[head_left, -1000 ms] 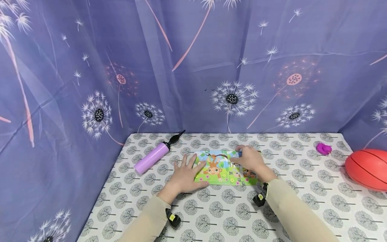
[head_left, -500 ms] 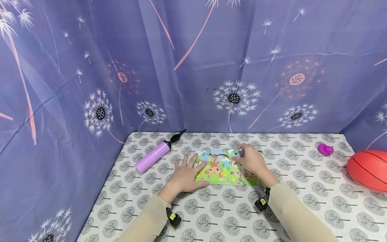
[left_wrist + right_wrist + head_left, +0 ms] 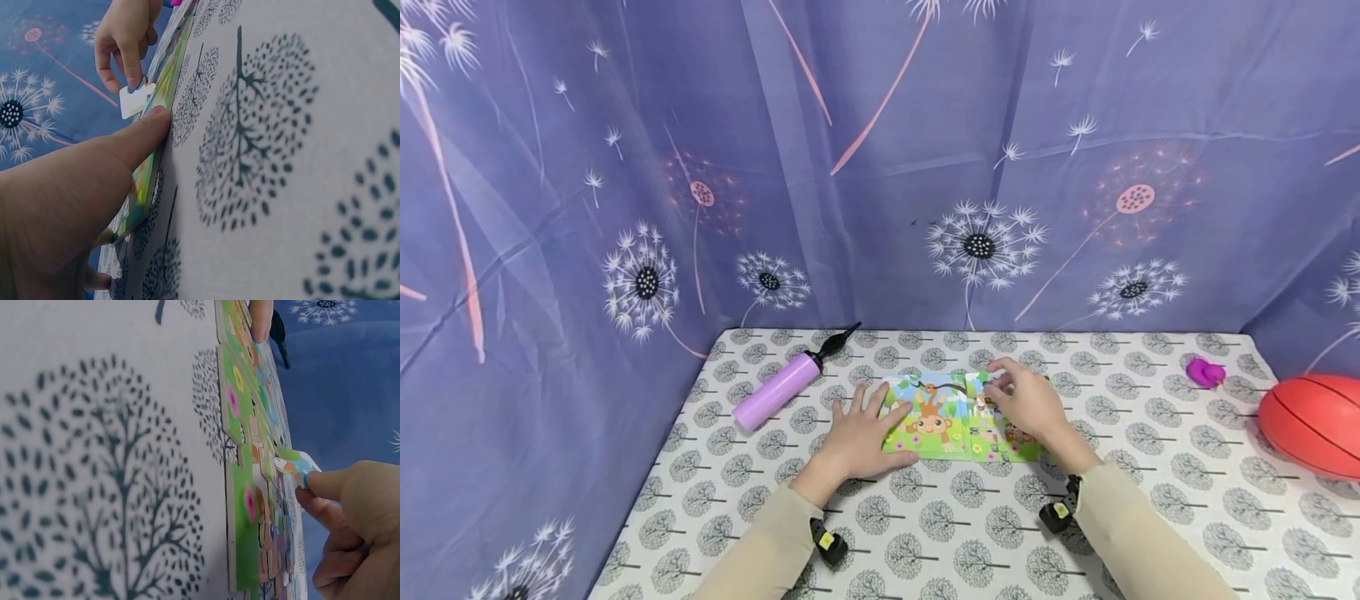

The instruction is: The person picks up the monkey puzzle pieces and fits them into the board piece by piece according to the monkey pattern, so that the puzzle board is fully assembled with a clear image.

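Note:
My left hand (image 3: pixel 861 437) lies with its fingers spread over the left edge of a bright monkey picture board (image 3: pixel 934 400), the thumb along its near edge. Directly right of that is a jigsaw puzzle (image 3: pixel 988 447) of interlocking pieces with animals, grass and flowers. Over its upper part my right hand (image 3: pixel 1033 406) pinches a puzzle piece (image 3: pixel 299 466) between thumb and fingers. The piece is tilted up, orange, blue and green on its face; the left wrist view shows its pale back (image 3: pixel 133 103). My right hand hides part of the puzzle in the head view.
A purple hand pump (image 3: pixel 778 390) with a black nozzle lies at the back left. To the far right are a magenta toy (image 3: pixel 1205 372) and a red ball (image 3: pixel 1311 425) with black lines. A purple dandelion curtain (image 3: pixel 880 208) closes off the back.
My right hand has shifted slightly to the right, and more of the puzzle's upper left shows beside its fingers. My left hand has stayed on the monkey picture board.

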Available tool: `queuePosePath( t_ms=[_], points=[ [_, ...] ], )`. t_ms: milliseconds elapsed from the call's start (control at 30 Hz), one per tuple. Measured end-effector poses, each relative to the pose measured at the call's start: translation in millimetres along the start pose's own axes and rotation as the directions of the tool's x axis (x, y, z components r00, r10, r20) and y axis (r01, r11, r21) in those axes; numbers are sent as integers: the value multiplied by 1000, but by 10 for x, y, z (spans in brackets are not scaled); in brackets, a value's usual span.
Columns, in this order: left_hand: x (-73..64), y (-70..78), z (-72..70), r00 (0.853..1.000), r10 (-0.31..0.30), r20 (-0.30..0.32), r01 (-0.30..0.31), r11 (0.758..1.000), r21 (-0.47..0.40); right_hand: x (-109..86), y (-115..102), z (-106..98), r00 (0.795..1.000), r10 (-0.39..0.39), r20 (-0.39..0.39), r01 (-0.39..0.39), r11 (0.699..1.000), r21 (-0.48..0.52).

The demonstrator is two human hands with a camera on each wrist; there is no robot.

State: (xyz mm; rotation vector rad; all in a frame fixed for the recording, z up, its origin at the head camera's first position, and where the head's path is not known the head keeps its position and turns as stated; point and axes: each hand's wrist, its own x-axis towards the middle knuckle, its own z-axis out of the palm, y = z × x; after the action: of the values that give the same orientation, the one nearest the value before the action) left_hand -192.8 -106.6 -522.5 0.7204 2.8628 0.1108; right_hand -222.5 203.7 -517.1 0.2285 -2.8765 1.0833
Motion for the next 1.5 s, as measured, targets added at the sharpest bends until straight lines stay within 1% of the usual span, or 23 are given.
queuePosePath(
  t_ms=[233, 400, 467, 533, 633, 800, 867, 1067, 1200, 1333, 1500],
  points=[
    [-18, 11, -7, 1000, 0, -17, 0, 1000, -20, 5, 25, -37, 1000, 16, -12, -15, 998, 64],
    [-20, -6, 9, 1000, 1, -10, -2, 1000, -20, 28, 29, -24, 999, 23, -22, -20, 992, 126],
    [-20, -16, 12, 1000, 2, -8, -2, 1000, -21, 40, 13, -13, 1000, 19, -17, -16, 986, 163],
    [-23, -25, 12, 1000, 6, -21, -7, 999, -32, 52, -15, 4, 1000, 19, 0, -19, 979, 201],
    [-23, -43, 19, 1000, 7, -25, -7, 1000, -31, 70, -76, 37, 999, 28, 33, -35, 973, 230],
    [-18, -57, 27, 999, -4, -35, 3, 1000, -21, 106, -187, 112, 995, 61, 77, -77, 968, 238],
    [-17, -60, 28, 999, -15, -34, 14, 1000, -16, 130, -226, 158, 994, 64, 88, -83, 969, 233],
    [-7, -81, 35, 999, -32, -31, 31, 999, -12, 194, -362, 318, 993, 40, 114, -66, 971, 229],
    [-8, -91, 34, 999, -33, -34, 33, 999, -5, 211, -491, 419, 991, 21, 133, -56, 962, 268],
    [-9, -92, 30, 999, -35, -26, 35, 999, 11, 236, -617, 530, 989, 39, 146, -78, 959, 274],
    [-8, -85, 16, 999, -28, -21, 28, 1000, 10, 296, -738, 656, 988, 78, 136, -108, 967, 229]
  ],
)
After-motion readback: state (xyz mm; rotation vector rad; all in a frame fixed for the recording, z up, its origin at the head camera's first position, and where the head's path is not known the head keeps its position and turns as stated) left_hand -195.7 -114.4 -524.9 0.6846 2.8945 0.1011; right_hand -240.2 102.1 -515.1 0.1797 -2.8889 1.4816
